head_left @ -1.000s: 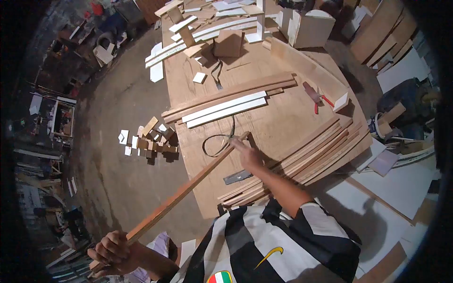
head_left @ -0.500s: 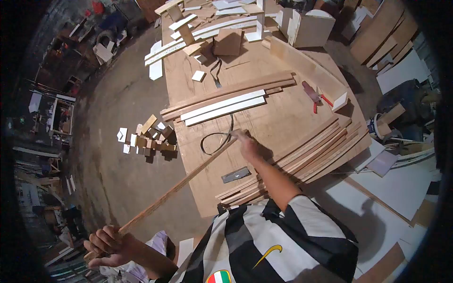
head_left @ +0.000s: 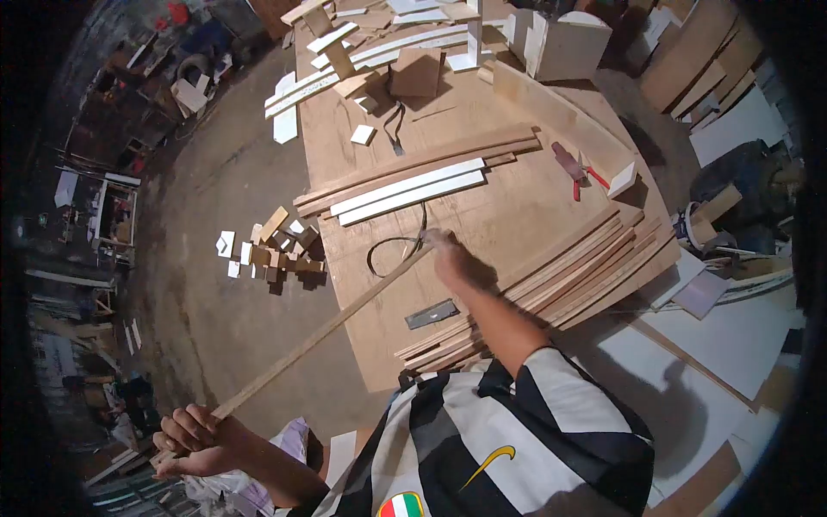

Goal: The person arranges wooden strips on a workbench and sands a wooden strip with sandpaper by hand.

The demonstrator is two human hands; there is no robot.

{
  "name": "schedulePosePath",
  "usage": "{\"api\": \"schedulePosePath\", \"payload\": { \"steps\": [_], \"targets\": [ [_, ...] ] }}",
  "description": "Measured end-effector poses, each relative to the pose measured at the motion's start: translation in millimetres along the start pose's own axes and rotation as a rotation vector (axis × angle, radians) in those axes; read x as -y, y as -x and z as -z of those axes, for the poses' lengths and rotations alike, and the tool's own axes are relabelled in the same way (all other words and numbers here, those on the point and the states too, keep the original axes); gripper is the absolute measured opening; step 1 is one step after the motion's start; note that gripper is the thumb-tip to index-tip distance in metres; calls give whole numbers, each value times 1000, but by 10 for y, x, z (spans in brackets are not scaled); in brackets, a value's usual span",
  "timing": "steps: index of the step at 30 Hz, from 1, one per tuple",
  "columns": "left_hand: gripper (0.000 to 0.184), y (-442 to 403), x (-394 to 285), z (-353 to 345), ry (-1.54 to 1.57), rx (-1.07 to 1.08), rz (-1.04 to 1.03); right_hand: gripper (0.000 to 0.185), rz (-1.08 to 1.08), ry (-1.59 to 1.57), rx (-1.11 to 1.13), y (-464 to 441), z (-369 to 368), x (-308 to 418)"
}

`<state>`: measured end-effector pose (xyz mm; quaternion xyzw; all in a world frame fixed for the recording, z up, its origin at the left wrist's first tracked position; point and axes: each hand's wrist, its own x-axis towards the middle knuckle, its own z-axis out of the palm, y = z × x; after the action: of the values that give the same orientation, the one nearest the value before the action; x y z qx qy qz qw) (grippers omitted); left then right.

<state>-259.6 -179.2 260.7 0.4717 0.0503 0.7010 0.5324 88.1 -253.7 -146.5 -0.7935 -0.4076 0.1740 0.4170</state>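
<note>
A long thin wooden strip (head_left: 323, 333) runs diagonally from the lower left up to the wooden table (head_left: 517, 207). Its lower end is in my left hand (head_left: 196, 441), whose fingers are wrapped round it beyond the table's edge. At the upper end, my right hand (head_left: 448, 257) closes on the strip above the tabletop. A black strap loop (head_left: 379, 248) lies just left of my right hand. Two white strips (head_left: 409, 196) rest beyond it beside brown strips (head_left: 422, 161). Nearer my body is a grey metal piece (head_left: 432, 314).
Several wooden strips (head_left: 551, 280) lie along the table's near right side. Red-handled pliers (head_left: 588, 178) sit near a long upright board (head_left: 560, 116). Small wood blocks (head_left: 280, 250) are piled left of the table. A brown block (head_left: 417, 72) stands farther back.
The strip has turned about its length, showing a narrower, paler face than a second ago. My left hand has shifted slightly left, and my right hand has moved slightly up, still holding the far end.
</note>
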Motion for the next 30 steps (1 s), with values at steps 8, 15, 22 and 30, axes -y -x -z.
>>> {"api": "schedulePosePath", "payload": {
  "steps": [8,15,22,30],
  "targets": [
    [56,-7,32,-37,-24,-26,-21,44,-66,21,42,-293,304,106],
    [55,-45,54,-31,-33,-5,-34,52,214,-128,-17,-74,57,168],
    [56,-54,43,7,13,61,-35,46,-28,-3,5,-152,267,473],
    [54,-72,73,-90,-1,34,-43,46,-320,36,190,-159,998,1021]
  ]
}}
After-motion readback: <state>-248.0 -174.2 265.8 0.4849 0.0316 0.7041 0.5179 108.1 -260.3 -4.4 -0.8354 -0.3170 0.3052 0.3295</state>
